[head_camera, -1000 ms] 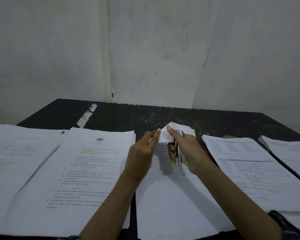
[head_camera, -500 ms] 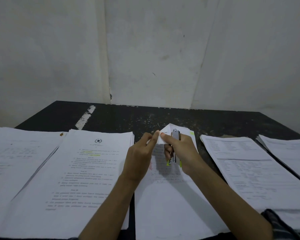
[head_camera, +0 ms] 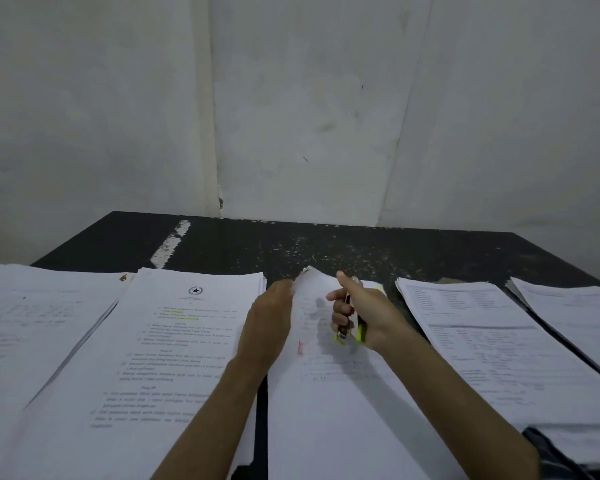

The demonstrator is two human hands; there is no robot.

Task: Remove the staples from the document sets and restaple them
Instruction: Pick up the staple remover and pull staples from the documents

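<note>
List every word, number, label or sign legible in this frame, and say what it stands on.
No text here can be read.
white document with a round star emblem: highlighted print lines, too blurred.
white middle document set: faint print and a red mark, unreadable.
white tabular document at right: print too small.
white far-left sheets: print too faint.
lime-and-silver stapler: no label visible.
</note>
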